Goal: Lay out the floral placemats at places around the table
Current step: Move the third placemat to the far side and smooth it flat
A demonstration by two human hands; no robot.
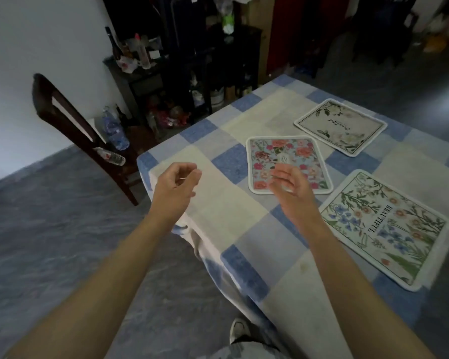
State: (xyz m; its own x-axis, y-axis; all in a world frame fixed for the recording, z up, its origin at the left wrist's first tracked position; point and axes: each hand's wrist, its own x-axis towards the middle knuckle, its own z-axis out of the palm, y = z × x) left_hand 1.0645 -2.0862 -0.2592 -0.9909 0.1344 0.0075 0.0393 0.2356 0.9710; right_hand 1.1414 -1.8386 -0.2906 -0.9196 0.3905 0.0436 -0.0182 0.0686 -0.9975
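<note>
hands are hanging empty over the near corner of the table (244, 229). left hand (175, 183) is curling loosely, fingers half bent with nothing between them, hovering above a pale square of the cloth (218, 203) at about nine o'clock from the mats. right hand (289, 186) is spreading half open, palm turned inward, floating over the near edge of the rose mat (285, 156); whether the fingertips are touching it is not clear.

rose mat is lying flat at the centre of the view, square to the corner. white mat (341, 125) is sitting at one o'clock from it, near but apart, its lettering facing the far side, likely for a seat there. meadow mat (389, 226) is lying at four o'clock, just beside the rose mat, its print reading sideways toward the right edge.

all three are crowding one end, so the spread around the table is looking unfinished. chair (70, 125) is standing at ten o'clock, off the table's left side, where no mat is lying yet.
</note>
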